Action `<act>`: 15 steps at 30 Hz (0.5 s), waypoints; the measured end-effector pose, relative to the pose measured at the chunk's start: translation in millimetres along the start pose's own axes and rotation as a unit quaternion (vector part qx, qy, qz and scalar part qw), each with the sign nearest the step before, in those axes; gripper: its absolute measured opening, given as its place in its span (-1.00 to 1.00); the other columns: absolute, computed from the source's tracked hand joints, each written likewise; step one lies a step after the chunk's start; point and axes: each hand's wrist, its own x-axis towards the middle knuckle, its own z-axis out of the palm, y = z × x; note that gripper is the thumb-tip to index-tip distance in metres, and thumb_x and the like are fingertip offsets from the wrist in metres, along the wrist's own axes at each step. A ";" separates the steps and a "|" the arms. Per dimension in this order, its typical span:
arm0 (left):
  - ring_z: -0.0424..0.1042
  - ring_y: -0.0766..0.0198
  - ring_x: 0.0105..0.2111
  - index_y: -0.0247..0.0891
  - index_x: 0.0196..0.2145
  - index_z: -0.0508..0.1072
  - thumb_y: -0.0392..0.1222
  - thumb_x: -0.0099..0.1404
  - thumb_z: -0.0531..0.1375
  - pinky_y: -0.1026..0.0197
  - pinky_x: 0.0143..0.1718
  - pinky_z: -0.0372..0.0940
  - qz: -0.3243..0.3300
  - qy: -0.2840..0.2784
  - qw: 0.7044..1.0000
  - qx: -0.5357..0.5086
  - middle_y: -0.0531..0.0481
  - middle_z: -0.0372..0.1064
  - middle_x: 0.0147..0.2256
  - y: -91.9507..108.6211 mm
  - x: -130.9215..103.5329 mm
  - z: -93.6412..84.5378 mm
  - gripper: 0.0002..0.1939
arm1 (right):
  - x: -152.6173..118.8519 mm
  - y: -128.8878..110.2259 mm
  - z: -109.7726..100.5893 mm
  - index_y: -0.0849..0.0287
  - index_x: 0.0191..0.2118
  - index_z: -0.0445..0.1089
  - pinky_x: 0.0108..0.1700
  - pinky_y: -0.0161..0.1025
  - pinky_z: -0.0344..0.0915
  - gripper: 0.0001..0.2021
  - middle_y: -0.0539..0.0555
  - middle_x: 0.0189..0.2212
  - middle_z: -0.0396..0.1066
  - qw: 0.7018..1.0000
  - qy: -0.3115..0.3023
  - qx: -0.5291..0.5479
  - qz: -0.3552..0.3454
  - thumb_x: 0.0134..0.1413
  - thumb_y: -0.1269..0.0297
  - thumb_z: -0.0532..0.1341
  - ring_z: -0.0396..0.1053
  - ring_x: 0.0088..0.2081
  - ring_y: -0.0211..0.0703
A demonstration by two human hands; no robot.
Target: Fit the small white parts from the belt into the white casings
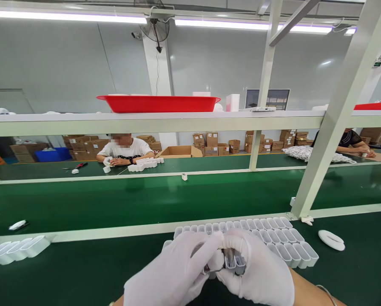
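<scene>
The only view looks forward from the person's head, across the desk (82,276); the left hand (174,267) and right hand (257,265) show close up at the lower edge, the wall (209,63) far off beneath strip lights (222,24).

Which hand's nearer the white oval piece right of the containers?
Right: the right hand sits left of the white oval piece, apart from it; the left hand is farther left.
</scene>
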 end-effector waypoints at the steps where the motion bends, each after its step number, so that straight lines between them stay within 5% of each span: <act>1: 0.55 0.07 -0.32 -0.13 0.39 -0.24 -0.53 0.14 0.11 0.05 -0.34 0.57 0.002 0.001 1.000 -0.002 -0.14 0.52 -0.17 0.3 0.2 0.7 -0.03 | 0.1 -1.3 -0.4 0.11 -0.37 0.40 -0.35 -0.34 0.28 -0.84 -0.05 -0.44 0.41 1.000 -0.003 0.005 0.000 -0.14 0.47 0.19 0.36 -0.42 -0.25; 8: 0.55 0.10 -0.34 -0.13 0.36 -0.17 -0.55 0.09 0.11 0.09 -0.36 0.56 0.007 0.006 1.000 -0.004 -0.11 0.53 -0.20 2.2 0.0 -0.4 -0.04 | 3.3 -5.5 -7.5 0.11 -0.36 0.41 -0.30 -0.37 0.25 -0.81 -0.09 -0.44 0.39 0.998 -0.039 0.054 -0.002 -0.08 0.55 0.28 0.31 -0.39 -0.29; 12: 0.57 0.10 -0.25 -0.10 0.30 -0.02 -0.53 0.04 0.10 0.17 -0.36 0.55 -0.015 0.003 1.000 0.015 -0.11 0.54 -0.13 4.8 -1.3 -2.8 -0.11 | 6.0 2.6 -5.3 0.08 -0.30 0.53 -0.26 -0.29 0.29 -0.83 -0.07 -0.40 0.40 0.988 -0.064 0.139 0.015 -0.05 0.30 0.46 0.33 -0.35 -0.24; 15: 0.59 0.13 -0.23 -0.07 0.18 0.18 -0.49 0.03 0.09 0.23 -0.35 0.54 -0.052 -0.008 0.998 0.042 -0.09 0.55 -0.10 8.3 -5.0 -2.7 -0.25 | 5.7 12.4 0.6 0.06 -0.08 0.49 -0.13 -0.20 0.39 -0.53 -0.06 -0.36 0.46 0.948 -0.079 0.304 0.053 -0.18 0.16 0.53 0.44 -0.28 -0.16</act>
